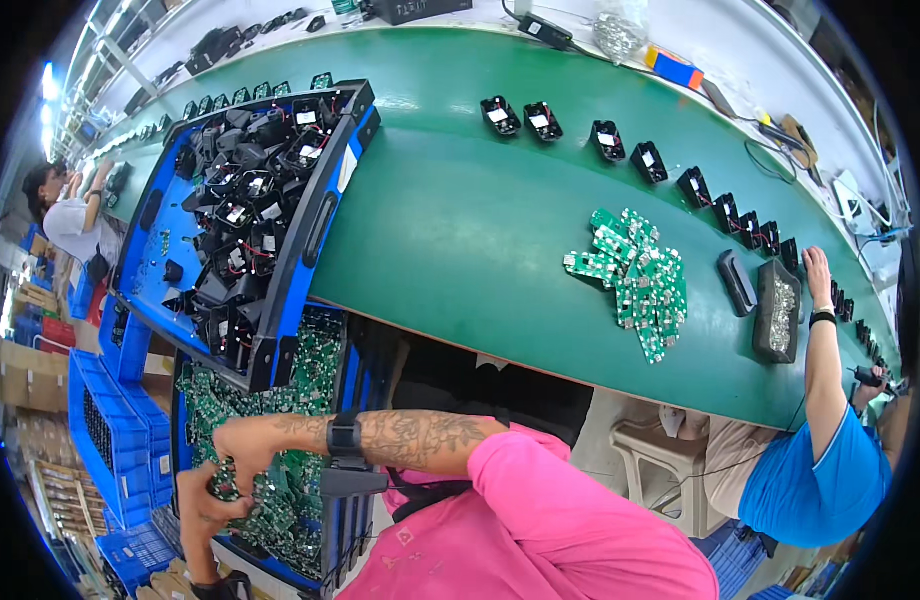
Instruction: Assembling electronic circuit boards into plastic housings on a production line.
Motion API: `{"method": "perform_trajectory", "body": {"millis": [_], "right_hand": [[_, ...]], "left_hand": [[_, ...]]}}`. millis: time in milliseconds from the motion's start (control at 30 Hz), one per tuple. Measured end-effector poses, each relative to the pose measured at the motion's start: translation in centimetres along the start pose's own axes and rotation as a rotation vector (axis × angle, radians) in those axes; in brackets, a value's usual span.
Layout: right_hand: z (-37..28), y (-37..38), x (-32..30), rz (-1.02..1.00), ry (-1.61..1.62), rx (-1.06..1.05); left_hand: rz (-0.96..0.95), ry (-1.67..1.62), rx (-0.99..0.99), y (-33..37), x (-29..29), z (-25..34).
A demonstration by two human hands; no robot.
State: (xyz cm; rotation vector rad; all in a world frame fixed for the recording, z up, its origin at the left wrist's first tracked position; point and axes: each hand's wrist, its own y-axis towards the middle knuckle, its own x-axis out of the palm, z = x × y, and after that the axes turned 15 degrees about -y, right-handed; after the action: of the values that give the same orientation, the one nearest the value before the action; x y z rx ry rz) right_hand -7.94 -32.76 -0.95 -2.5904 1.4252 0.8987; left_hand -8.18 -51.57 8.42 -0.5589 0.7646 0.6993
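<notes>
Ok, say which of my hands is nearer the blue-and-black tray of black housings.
Right: in view, your right hand is below the tray; your left hand is lower, farther off.

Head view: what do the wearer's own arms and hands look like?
Right hand: ungloved, black wristband, patterned tattoo along the forearm, pink sleeve above. Left hand: ungloved, dark wristband; its sleeve isn't visible.
</notes>
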Motion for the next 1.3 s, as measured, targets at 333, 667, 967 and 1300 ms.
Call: {"method": "perform_trajectory", "body": {"millis": [333,667,967,1300], "right_hand": [[-7.0,-15.6,-17.3,0.386,-0.067,0.224],[-10.2,-45.6,-25.0,0.736,0.044,1.053],[-10.4,-53.6,-22.9,0.862,-0.523,1.403],[-9.8,-54.2,-13.4,0.996,-0.84,1.415]], "left_hand": [[-0.397,0.206,0.619,14.5,-2.5,19.7],[-0.895,-0.116,1.088,28.3,23.5,41.6],[-0.632,-0.189,1.315,29.7,32.8,43.0],[-0.512,0.152,1.215,27.7,30.6,36.3]]}}
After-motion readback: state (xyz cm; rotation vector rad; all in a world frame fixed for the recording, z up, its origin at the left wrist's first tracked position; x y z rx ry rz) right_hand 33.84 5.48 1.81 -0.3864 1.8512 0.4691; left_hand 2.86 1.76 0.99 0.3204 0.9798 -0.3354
